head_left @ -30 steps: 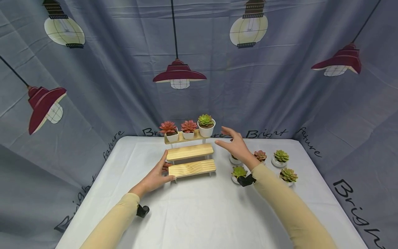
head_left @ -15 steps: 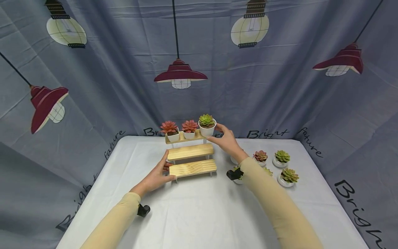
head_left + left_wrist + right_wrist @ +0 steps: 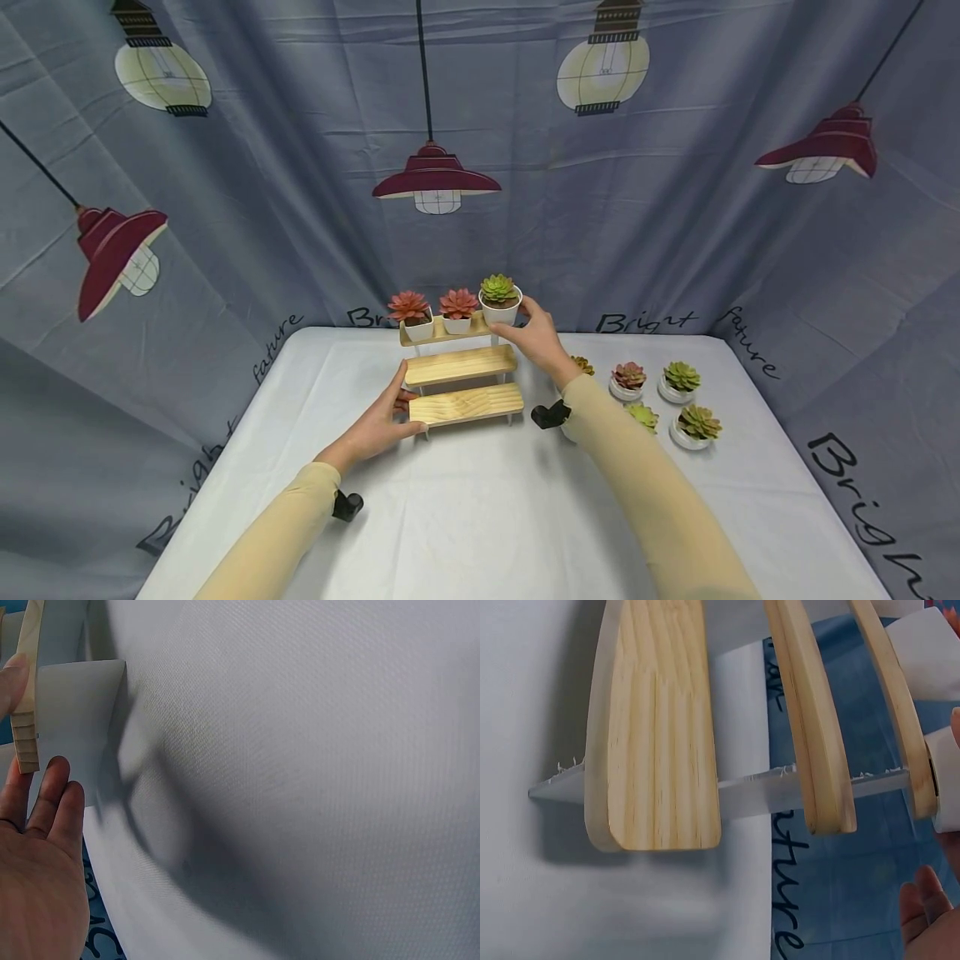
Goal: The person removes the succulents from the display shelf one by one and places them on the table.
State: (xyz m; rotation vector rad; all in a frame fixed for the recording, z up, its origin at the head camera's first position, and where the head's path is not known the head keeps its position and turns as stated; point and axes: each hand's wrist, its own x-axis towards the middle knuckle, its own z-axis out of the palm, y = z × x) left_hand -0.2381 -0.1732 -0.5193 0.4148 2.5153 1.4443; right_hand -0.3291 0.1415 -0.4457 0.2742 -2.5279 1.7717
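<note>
A three-tier wooden plant stand [image 3: 465, 406] with pale legs stands at the table's middle back. My left hand [image 3: 375, 425] holds its left end, thumb and fingers about the lowest board. In the left wrist view, fingertips meet the end of that wooden board [image 3: 27, 727]. On the top tier's right end sits a green succulent in a white pot [image 3: 499, 310], pinched at its right side by the thumb and fingers of my right hand [image 3: 536, 337]. Two red succulents, the left one [image 3: 418, 330] and the middle one [image 3: 457, 325], share that tier.
Several more potted succulents stand on the white table [image 3: 465, 517] to the right, among them a reddish one [image 3: 628, 379], a green one [image 3: 679, 381] and a yellow-green one [image 3: 696, 426]. My right forearm partly covers others. A grey-blue printed curtain [image 3: 510, 233] hangs behind the table.
My right hand has moved left from beside the stand to the green succulent's pot, and its fingers have closed in on it. The left hand keeps its place on the stand.
</note>
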